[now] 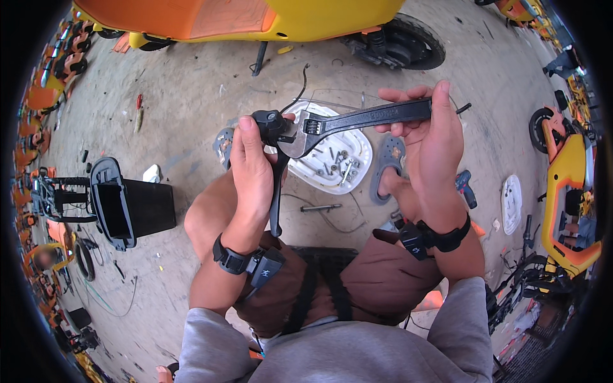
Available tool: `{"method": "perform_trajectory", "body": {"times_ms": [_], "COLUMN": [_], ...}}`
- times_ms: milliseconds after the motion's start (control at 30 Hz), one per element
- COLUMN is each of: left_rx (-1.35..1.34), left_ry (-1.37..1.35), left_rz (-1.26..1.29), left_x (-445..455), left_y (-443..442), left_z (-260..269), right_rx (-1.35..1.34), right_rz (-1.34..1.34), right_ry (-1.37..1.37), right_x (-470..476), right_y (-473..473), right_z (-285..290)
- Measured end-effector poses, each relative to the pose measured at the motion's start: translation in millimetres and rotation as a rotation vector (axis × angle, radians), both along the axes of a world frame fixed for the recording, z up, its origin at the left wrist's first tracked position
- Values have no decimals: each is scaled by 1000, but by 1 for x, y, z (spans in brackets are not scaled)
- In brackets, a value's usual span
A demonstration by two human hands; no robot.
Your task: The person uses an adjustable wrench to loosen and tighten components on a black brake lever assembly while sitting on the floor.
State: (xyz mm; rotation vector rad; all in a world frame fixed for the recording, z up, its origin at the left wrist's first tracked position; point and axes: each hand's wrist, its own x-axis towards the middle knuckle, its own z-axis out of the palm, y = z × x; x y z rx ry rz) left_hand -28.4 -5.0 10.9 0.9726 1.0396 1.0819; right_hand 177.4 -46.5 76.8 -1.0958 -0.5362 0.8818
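Note:
My left hand (254,167) grips a black brake lever assembly (267,127), its lever blade hanging down past my fingers. A short black cable (302,88) sticks up from its housing. In my right hand (436,139) is the handle end of a black adjustable wrench (354,123), held between thumb and fingers. The wrench's silver jaws sit at the lever housing beside my left fingers; whether they clamp a part is unclear. Below the wrench, a white plastic tray (365,151) on the floor holds several bolts, nuts and small metal parts.
A yellow and orange scooter (330,19) stands ahead on its kickstand (259,60). Left lies a black storage box (151,206); a metal rod (321,208) lies between my feet. At right are a cordless drill (464,189), another white tray (511,203) and a yellow frame (555,206).

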Motion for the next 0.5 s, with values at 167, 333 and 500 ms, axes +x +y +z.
{"method": "perform_trajectory", "body": {"times_ms": [167, 333, 500], "left_rx": [-114, -99, -155], "left_ry": [57, 40, 13], "left_rz": [-32, -36, -97], "left_x": [-5, -2, -7], "left_y": [2, 3, 6], "left_z": [0, -3, -3], "right_rx": [-225, -215, -249], "right_rz": [223, 368, 405], "right_ry": [-292, -211, -177], "right_x": [18, 29, 34], "right_y": [-7, -12, -17], "right_z": [8, 14, 14]}}
